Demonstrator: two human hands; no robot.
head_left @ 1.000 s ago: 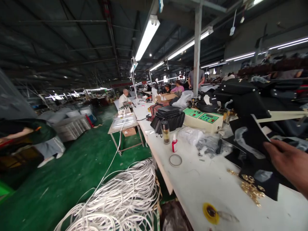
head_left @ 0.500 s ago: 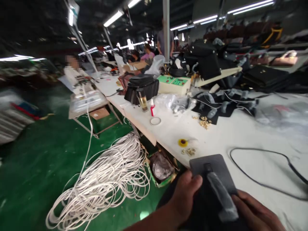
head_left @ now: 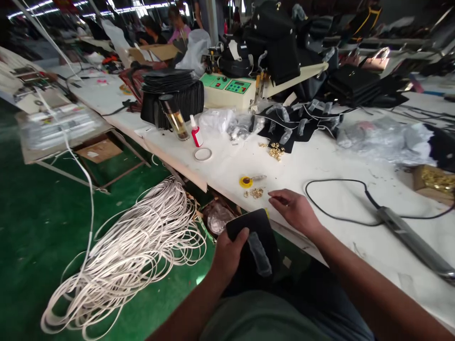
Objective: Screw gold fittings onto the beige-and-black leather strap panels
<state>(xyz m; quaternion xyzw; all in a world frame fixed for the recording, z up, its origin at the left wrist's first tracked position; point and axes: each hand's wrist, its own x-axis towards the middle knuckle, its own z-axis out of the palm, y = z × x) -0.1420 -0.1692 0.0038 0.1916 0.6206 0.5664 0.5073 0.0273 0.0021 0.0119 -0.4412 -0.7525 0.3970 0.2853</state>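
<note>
My left hand grips a black panel near the table's edge, thumb on top. A strip wrapped in clear plastic lies on the panel. My right hand is over the table edge, its fingers bent close together beside a small pile of gold fittings; whether something tiny sits at its fingertips is too small to tell. A yellow round item lies just behind the pile. More gold pieces are farther back, beside black plastic-wrapped parts.
On the white table are a ring, a red-and-white bottle, a jar, a green-topped machine and a corded tool. Coiled white cord covers the floor at left.
My right hand has left the black panel and reached forward to the gold fittings. The panel, still in my left hand, appears farther left. The view has tilted down and turned right.
</note>
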